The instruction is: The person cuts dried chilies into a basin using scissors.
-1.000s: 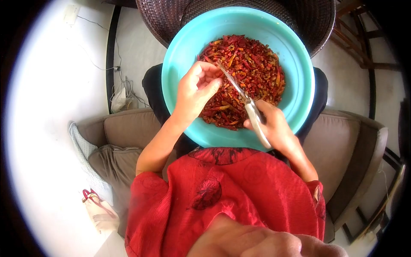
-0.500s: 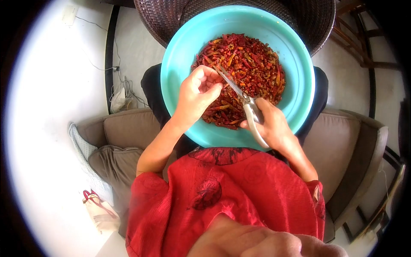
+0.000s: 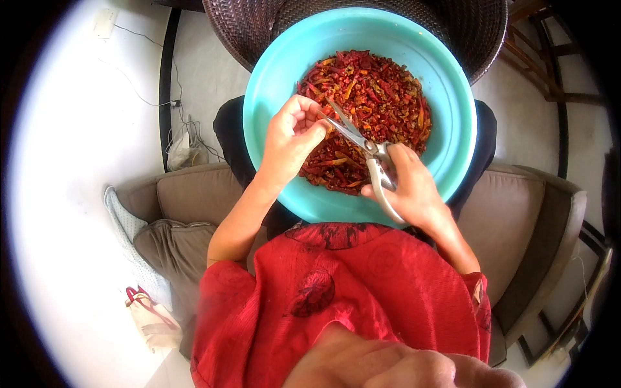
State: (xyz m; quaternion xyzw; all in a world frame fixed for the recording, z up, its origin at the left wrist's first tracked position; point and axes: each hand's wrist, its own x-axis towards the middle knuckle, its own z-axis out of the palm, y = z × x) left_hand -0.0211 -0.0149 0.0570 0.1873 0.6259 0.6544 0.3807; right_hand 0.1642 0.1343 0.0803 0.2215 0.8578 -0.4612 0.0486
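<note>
A turquoise basin (image 3: 265, 71) rests between my knees, with a heap of cut dried red chillies (image 3: 381, 97) in it. My right hand (image 3: 414, 187) grips the handles of a pair of scissors (image 3: 372, 150) over the basin's near right side. The blades are parted and point up and left, their tips close to my left fingertips. My left hand (image 3: 291, 139) is above the left part of the heap, thumb and fingers pinched together. Whatever is in that pinch is too small and covered to make out.
Behind the basin stands a dark woven wicker basket or seat (image 3: 239, 29). I sit on a grey-brown sofa (image 3: 194, 194). Cables and a plastic bag (image 3: 184, 155) lie on the floor at left, a cloth bag (image 3: 154, 323) lower down. A wooden frame (image 3: 530, 55) is at upper right.
The scissor blades have spread apart from nearly closed. My left hand has shifted slightly to the left, still pinched.
</note>
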